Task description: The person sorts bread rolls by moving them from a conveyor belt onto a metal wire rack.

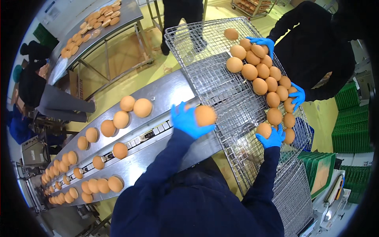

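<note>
My left hand (188, 121), in a blue glove, grips a round brown pancake-like cake (205, 115) where the steel conveyor table (164, 91) meets the wire rack. My right hand (271, 138), also gloved, has its fingers around another cake (263, 130) at the right side of the wire rack (207, 87). Several similar cakes (249, 72) lie along that side of the rack. More sit in rows on both sides of the conveyor (152, 130), and a few on its middle track.
A co-worker in black (312, 47) has both gloved hands on the rack's cakes. Another person (181, 15) stands beyond it. People (47, 87) work at left near a table (130, 10) holding more cakes. Stacked green crates (349, 130) stand right; wire racks (290, 197) lie below mine.
</note>
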`<act>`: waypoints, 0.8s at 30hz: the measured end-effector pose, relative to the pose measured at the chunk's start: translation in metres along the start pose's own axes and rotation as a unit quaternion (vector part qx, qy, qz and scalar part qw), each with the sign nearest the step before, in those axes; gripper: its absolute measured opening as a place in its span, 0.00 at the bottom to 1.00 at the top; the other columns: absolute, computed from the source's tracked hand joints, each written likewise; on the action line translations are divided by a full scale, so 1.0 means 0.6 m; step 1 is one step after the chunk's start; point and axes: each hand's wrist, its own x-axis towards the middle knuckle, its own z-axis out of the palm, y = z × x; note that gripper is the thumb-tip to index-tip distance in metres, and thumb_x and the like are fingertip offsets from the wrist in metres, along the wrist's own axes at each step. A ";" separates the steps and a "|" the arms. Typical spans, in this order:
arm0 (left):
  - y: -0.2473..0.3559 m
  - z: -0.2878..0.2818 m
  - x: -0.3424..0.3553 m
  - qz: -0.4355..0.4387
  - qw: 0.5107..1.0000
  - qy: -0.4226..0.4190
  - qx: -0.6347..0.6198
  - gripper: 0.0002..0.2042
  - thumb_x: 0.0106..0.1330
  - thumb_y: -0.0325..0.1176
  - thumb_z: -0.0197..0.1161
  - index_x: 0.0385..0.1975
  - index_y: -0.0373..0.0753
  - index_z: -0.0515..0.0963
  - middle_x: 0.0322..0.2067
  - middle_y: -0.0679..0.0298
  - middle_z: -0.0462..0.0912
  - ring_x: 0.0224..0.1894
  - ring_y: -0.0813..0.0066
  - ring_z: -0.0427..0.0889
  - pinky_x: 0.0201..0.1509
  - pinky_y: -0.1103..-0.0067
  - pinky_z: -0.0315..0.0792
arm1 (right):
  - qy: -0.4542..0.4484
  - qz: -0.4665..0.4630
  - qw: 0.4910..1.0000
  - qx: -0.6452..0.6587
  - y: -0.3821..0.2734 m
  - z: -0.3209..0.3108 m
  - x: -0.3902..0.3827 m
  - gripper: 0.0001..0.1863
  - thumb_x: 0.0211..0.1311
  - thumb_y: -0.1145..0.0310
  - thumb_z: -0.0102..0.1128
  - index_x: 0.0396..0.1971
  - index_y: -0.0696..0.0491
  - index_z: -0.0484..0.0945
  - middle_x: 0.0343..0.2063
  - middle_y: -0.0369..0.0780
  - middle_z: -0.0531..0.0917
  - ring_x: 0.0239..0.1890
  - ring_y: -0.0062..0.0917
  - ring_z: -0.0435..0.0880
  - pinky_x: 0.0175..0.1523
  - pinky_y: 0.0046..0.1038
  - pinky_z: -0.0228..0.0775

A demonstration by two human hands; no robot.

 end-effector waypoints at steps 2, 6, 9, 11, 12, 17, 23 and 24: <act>-0.124 0.020 -0.084 -0.061 0.996 0.033 0.059 0.43 0.37 0.74 0.61 0.47 0.44 0.78 0.54 0.50 0.70 0.64 0.47 0.56 0.65 0.45 0.40 | 0.062 -0.115 0.985 0.110 -0.036 0.019 -0.019 0.45 0.27 0.36 0.73 0.45 0.54 0.77 0.63 0.54 0.57 0.63 0.53 0.53 0.66 0.53 0.44; -0.254 0.017 -0.188 -0.170 0.985 0.031 0.017 0.49 0.33 0.70 0.67 0.51 0.35 0.71 0.64 0.44 0.54 0.67 0.38 0.44 0.65 0.42 0.37 | 0.006 -0.320 0.887 0.334 -0.238 0.011 -0.094 0.42 0.29 0.37 0.72 0.43 0.54 0.79 0.63 0.54 0.57 0.61 0.57 0.55 0.66 0.53 0.45; -0.281 -0.003 -0.229 -0.115 0.991 0.024 0.064 0.51 0.33 0.67 0.70 0.54 0.35 0.66 0.63 0.42 0.54 0.67 0.33 0.42 0.64 0.41 0.36 | 0.017 -0.408 0.889 0.207 -0.388 0.016 -0.136 0.43 0.31 0.36 0.71 0.44 0.56 0.78 0.63 0.56 0.56 0.64 0.59 0.52 0.67 0.55 0.43; -0.288 0.003 -0.259 -0.070 0.994 0.070 0.040 0.50 0.33 0.66 0.70 0.55 0.35 0.65 0.63 0.42 0.54 0.67 0.32 0.42 0.64 0.41 0.37 | -0.024 -0.399 0.905 0.148 -0.468 0.035 -0.151 0.46 0.32 0.36 0.70 0.47 0.57 0.75 0.64 0.57 0.54 0.66 0.59 0.48 0.68 0.55 0.40; -0.288 0.008 -0.273 -0.045 0.994 0.092 0.028 0.50 0.33 0.65 0.71 0.55 0.35 0.65 0.64 0.42 0.53 0.66 0.31 0.42 0.64 0.41 0.38 | -0.052 -0.380 0.916 0.119 -0.499 0.067 -0.150 0.47 0.32 0.35 0.69 0.48 0.58 0.74 0.64 0.58 0.53 0.67 0.57 0.46 0.68 0.54 0.39; -0.269 0.016 -0.326 0.002 0.992 0.126 0.017 0.50 0.35 0.61 0.72 0.58 0.39 0.62 0.64 0.40 0.52 0.67 0.34 0.46 0.65 0.42 0.41 | -0.040 -0.408 0.892 0.191 -0.520 0.210 -0.170 0.49 0.35 0.37 0.70 0.50 0.63 0.69 0.60 0.60 0.60 0.64 0.56 0.55 0.67 0.49 0.48; -0.226 -0.020 -0.310 0.079 0.992 0.095 -0.021 0.44 0.42 0.54 0.73 0.60 0.41 0.63 0.60 0.42 0.58 0.61 0.37 0.58 0.62 0.49 0.54 | 0.008 -0.268 0.878 0.397 -0.451 0.143 -0.155 0.47 0.36 0.48 0.74 0.53 0.62 0.66 0.38 0.53 0.77 0.41 0.45 0.78 0.47 0.41 0.70; -0.234 -0.014 -0.313 0.100 0.991 0.092 -0.016 0.42 0.44 0.52 0.73 0.60 0.42 0.64 0.59 0.42 0.60 0.59 0.38 0.61 0.62 0.51 0.57 | 0.060 -0.251 0.887 0.382 -0.460 0.128 -0.154 0.46 0.37 0.49 0.74 0.53 0.62 0.66 0.38 0.53 0.77 0.41 0.45 0.78 0.47 0.41 0.70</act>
